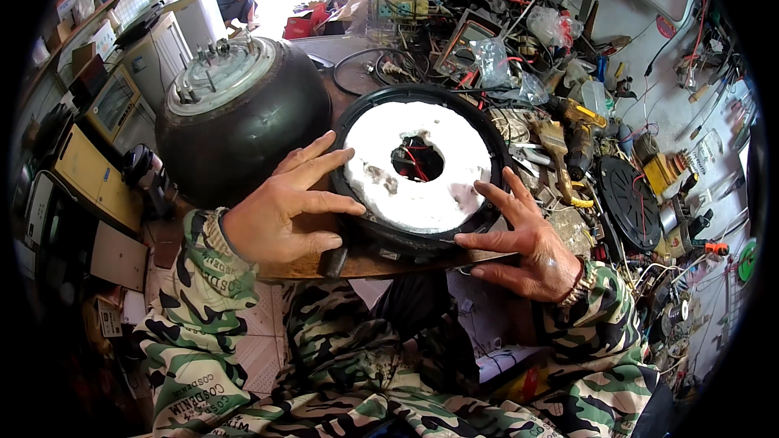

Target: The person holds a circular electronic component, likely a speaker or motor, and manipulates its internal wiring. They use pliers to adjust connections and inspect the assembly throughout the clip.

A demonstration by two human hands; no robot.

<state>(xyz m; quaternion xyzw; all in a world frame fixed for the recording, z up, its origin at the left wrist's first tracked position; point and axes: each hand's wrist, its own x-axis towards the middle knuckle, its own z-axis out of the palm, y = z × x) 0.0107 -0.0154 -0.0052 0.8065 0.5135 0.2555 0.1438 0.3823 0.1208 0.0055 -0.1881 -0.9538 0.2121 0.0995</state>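
Note:
A round black housing [417,92] lies on the wooden bench [389,268] in front of me, holding a white, uneven foam-like ring [422,206]. Red and dark wiring [415,158] shows through its centre hole. My left hand [292,211], fingers spread, touches the housing's left side and the ring's edge, gripping nothing. My right hand [523,239] also has spread fingers, touching the rim at lower right. A short dark object [333,264] lies under my left thumb. Behind my left hand stands a large rounded black vessel [235,138] with a metal studded plate on top [211,73].
Tangled cables, a multimeter [462,45], a drill [576,113], a brush [552,138] and a black disc [625,203] crowd the right and back. Appliances [97,178] and shelving line the left. A person [234,0] sits far back near the bright opening.

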